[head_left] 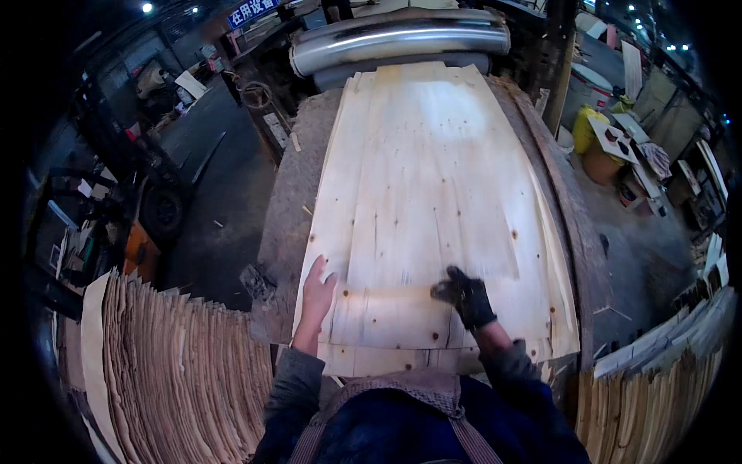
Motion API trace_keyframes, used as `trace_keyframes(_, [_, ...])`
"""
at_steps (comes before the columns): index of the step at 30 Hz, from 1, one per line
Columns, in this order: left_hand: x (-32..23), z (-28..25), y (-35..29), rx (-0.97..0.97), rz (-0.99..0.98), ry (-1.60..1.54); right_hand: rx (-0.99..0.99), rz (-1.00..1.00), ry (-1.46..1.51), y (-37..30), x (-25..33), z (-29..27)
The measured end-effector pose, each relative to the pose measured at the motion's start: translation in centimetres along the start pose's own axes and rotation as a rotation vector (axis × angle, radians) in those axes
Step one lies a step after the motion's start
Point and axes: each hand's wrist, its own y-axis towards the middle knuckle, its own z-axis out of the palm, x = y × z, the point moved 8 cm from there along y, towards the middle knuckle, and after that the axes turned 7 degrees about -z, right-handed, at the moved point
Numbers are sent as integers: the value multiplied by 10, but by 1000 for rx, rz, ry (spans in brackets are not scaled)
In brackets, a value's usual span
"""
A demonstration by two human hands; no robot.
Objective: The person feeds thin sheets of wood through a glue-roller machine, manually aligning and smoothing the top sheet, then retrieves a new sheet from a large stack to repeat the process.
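Note:
A long stack of pale wood veneer sheets (pixel 417 201), dotted with dark knots, lies before me and reaches up to a shiny metal roller (pixel 402 40) at the far end. At the stack's left edge is my bare left hand (pixel 318 295), thumb and fingers apart, holding nothing. My right hand (pixel 464 297), in a dark glove, hovers over or rests on the top sheet right of the middle; touch is hard to judge. Its fingers point forward and left, somewhat spread, with nothing visible in them. Sheet ends show unevenly along the near and right edges.
Upright stacks of veneer stand close at my left (pixel 178 363) and right (pixel 657 394). A worn platform (pixel 290 209) carries the sheets. Forklift-like machinery with a black wheel (pixel 162 209) stands at the left. Beyond the right side are a yellow bag (pixel 585 127) and a brown bucket (pixel 604 162).

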Motion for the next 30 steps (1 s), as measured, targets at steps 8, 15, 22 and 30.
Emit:
trace_keyframes(8, [93, -32, -10, -156, -148, 420, 62, -66, 242, 127, 1, 29])
trace_keyframes(15, [113, -45, 16, 34, -85, -112, 430, 161, 40, 1, -69, 24])
trace_keyframes(22, [-2, -71, -19, 233, -76, -398, 518, 162, -452, -125, -71, -8])
trace_keyframes(30, [-4, -87, -56, 284, -183, -669, -73, 343, 139, -166, -58, -45])
